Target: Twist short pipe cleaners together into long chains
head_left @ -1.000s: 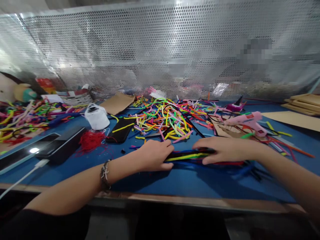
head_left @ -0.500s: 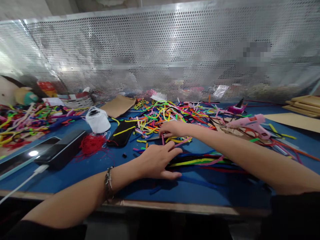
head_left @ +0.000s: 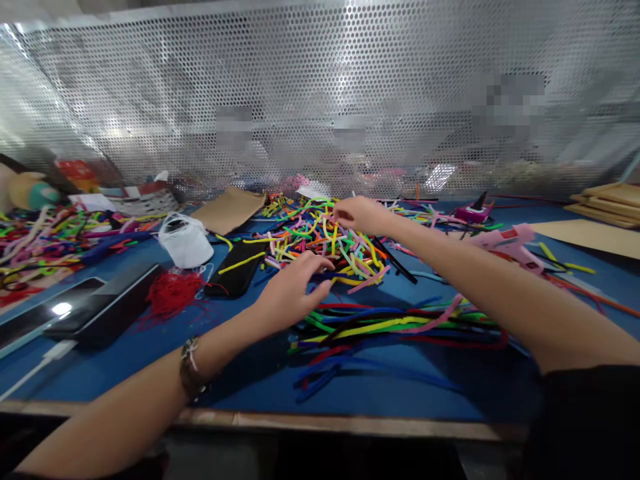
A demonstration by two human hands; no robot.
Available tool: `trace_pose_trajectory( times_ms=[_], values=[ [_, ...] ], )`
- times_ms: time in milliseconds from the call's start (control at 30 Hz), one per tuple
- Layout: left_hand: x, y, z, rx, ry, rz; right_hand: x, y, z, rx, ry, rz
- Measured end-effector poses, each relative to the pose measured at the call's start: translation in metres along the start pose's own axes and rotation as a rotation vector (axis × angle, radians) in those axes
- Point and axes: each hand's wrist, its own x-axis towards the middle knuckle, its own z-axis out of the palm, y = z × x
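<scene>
My left hand (head_left: 295,288) is over the front edge of a heap of short pipe cleaners (head_left: 333,240), its thumb and forefinger apart and nothing seen between them. Over the heap, my right hand (head_left: 363,217) has its fingers bent together, with the fingertips down among the pieces; what they pinch is too small to make out. Closer to me lies a loose bundle of long pipe cleaners (head_left: 385,325) in yellow, green, red, black and pink. A few blue pipe cleaners (head_left: 370,365) lie in front of that bundle.
To the left are a black phone (head_left: 239,270), red thread (head_left: 175,293), a small white cap (head_left: 186,243) and a black power bank (head_left: 107,307) with a cable. A pink glue gun (head_left: 515,247) lies at right. Behind everything stands a perforated metal screen (head_left: 300,80).
My right hand has moved up and back onto the heap. My left hand has shifted left and slightly up, uncovering the bundle's left ends. The view has shifted slightly.
</scene>
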Motion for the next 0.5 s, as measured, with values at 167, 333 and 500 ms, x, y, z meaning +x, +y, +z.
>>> trace_pose_trajectory(
  times_ms=[167, 333, 500],
  values=[
    [0.009, -0.015, -0.004, -0.074, 0.089, -0.056, 0.009, 0.024, 0.0, -0.106, 0.026, 0.095],
    [0.01, -0.017, -0.006, -0.041, 0.197, -0.005, 0.009, 0.001, 0.019, -0.091, -0.131, -0.205],
    [0.006, -0.013, -0.002, 0.118, 0.123, 0.041, 0.008, 0.005, 0.034, -0.092, -0.236, -0.264]
  ],
)
